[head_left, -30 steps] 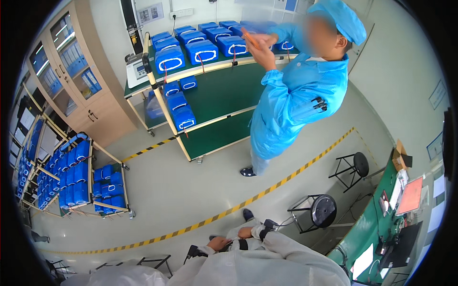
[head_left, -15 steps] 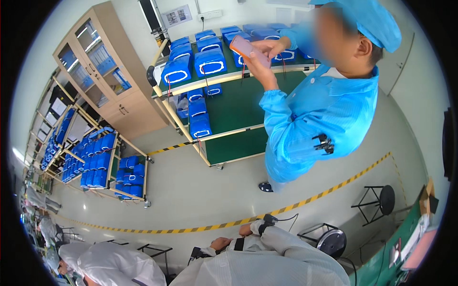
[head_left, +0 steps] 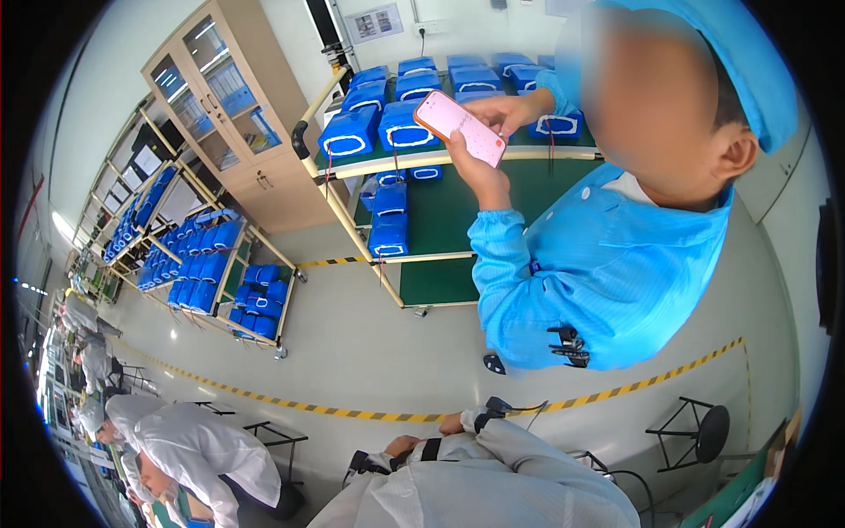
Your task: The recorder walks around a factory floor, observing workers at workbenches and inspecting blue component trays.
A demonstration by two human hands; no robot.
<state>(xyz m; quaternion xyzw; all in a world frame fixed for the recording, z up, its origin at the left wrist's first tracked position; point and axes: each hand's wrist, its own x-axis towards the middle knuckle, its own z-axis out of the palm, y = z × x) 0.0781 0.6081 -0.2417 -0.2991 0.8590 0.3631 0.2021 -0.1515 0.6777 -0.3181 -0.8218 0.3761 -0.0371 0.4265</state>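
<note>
My left hand (head_left: 403, 446) and my right hand (head_left: 451, 424) are low in front of my body, close to each other at the front of my pale smock (head_left: 440, 493). Black straps with small devices sit at both wrists. The fingers are too small and turned away to read, and I see no object in either hand. Facing me stands a person in a blue smock and cap (head_left: 607, 273). That person holds a phone (head_left: 459, 129) with an orange edge and a lit pinkish screen, one hand under it and the other at the screen.
Behind the phone, a cart (head_left: 440, 161) with green shelves carries several blue wrapped blocks (head_left: 349, 132). Another loaded rack (head_left: 233, 273) stands left, before a wooden cabinet (head_left: 224, 106). Stools (head_left: 711, 429) and a yellow-black floor line (head_left: 352, 413) lie nearer. White-smocked people (head_left: 194, 449) work at left.
My view has shifted, so the carts and cabinet sit farther right. The blue-smocked person appears larger and nearer, and the phone's screen now faces me more. My hands stay low together.
</note>
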